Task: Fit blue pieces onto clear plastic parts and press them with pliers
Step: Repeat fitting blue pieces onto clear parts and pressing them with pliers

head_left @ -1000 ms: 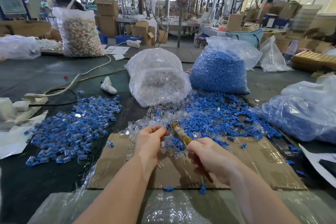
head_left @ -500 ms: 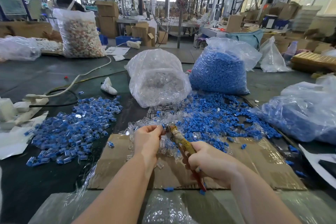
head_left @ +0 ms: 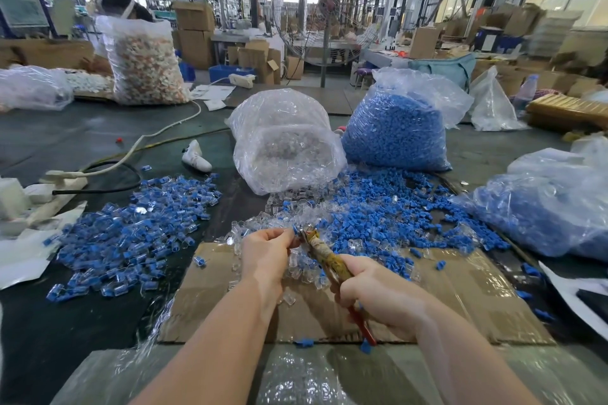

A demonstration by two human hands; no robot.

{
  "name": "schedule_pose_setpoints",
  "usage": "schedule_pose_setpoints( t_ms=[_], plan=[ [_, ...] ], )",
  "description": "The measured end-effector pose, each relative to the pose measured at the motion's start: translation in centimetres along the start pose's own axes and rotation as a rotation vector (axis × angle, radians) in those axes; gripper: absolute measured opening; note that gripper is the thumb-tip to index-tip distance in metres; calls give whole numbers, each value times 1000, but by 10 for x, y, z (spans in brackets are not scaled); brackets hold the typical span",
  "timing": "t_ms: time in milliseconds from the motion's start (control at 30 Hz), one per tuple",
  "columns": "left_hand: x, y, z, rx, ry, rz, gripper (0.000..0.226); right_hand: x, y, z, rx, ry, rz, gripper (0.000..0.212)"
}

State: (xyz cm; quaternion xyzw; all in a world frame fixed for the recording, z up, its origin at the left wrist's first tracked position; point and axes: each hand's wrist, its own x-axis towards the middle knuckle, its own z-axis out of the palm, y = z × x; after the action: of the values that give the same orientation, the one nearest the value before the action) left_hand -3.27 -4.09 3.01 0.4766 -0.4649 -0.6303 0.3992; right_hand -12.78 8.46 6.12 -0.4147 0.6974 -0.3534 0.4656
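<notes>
Left hand (head_left: 268, 251) fingers pinching a small part at the pliers (head_left: 324, 255) tip, right hand (head_left: 378, 294) gripping handles, pliers angled up-left over cardboard (head_left: 460, 289)

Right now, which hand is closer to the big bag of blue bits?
Right. The right hand grips the pliers straight below the big blue bag; the left hand sits further left, below the clear bag.

This is a factory hall — a big assembly workshop. Cardboard boxes (head_left: 194, 15) are stacked at 11 o'clock, an industrial standing fan (head_left: 329, 10) is at 12 o'clock, and plastic sacks of blue pieces (head_left: 394, 135) and clear plastic parts (head_left: 286, 154) lie on the long worktable (head_left: 65, 138) — another worker (head_left: 115, 3) sits at 10 o'clock.
</notes>
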Motion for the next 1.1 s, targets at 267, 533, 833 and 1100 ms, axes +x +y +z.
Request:
schedule_pose_setpoints(
  t_ms=[267, 533, 833, 1100],
  plan=[
    [4, -5, -2, 42, -23, -40, 10, -2, -3, 3, -66, 16, -22, 28],
    [-2, -4, 0, -32, -31, -69, 9, -5, -7, 6, -308, 112, -64, 22],
    [-9, -6, 0, 8, -18, -29, 10, -6, 0, 13, 27, 130, -18, 38],
    [-3, -3, -35, 509, 149, 357, 7, 11, 31, -12, -383, 681, 34, 63]
  ],
)
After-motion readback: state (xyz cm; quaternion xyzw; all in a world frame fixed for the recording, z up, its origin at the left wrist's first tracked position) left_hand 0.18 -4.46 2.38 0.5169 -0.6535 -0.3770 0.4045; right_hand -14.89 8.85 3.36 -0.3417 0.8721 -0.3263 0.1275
